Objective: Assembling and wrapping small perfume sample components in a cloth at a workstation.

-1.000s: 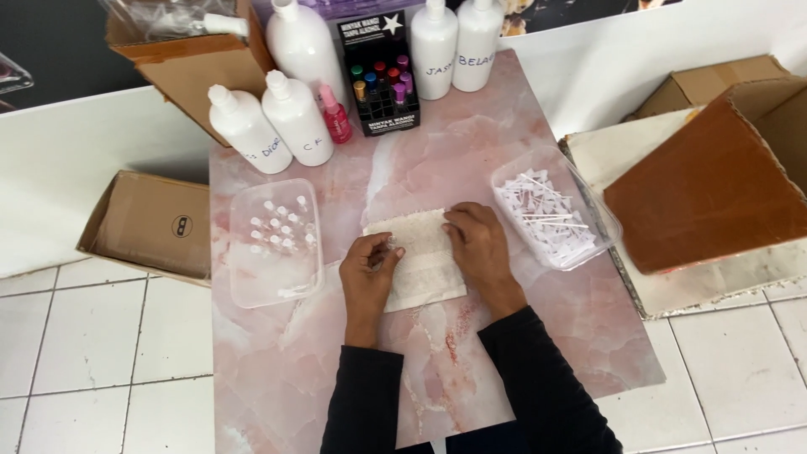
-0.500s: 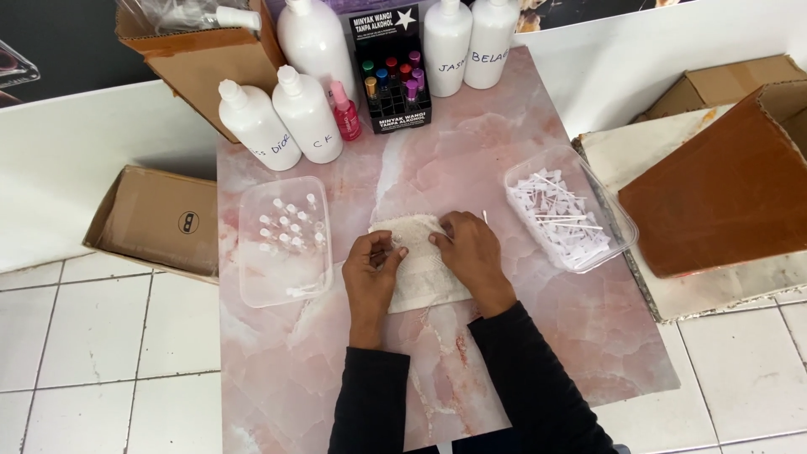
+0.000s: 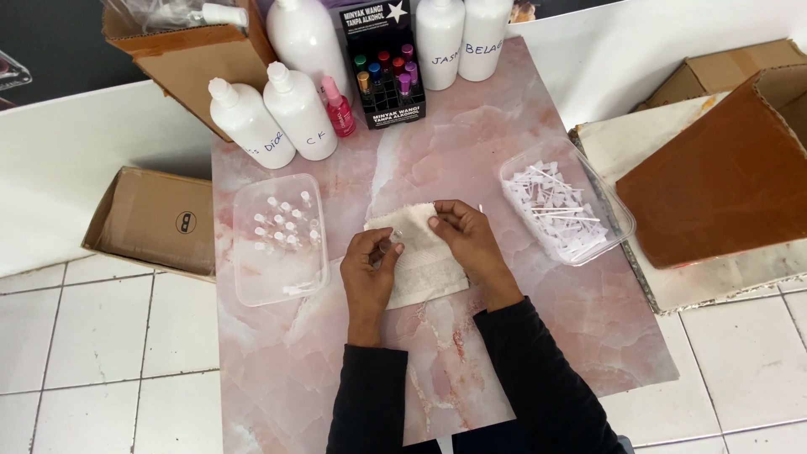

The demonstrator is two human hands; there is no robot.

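Seen from above, a person in black sleeves works at a pink marbled table [image 3: 471, 151], both hands meeting over a small cream cloth [image 3: 420, 267] laid flat near the table's middle. The left hand [image 3: 370, 271] rests on the cloth's left edge, fingers curled with thumb and forefinger pinched together — whatever lies between them is too small to make out. The right hand [image 3: 466, 240] covers the cloth's upper right corner, its fingertips likewise drawn together at the top edge. Just left of the cloth sits a clear plastic tray of small vials [image 3: 277, 240]; to the right, well apart, a clear tub of thin white sticks [image 3: 561, 206]. Along the far edge stand 5 white bottles [image 3: 298, 113], a small pink bottle [image 3: 340, 107] and a black display box of coloured vials [image 3: 383, 67] — cardboard boxes [image 3: 155, 220] flank the table.
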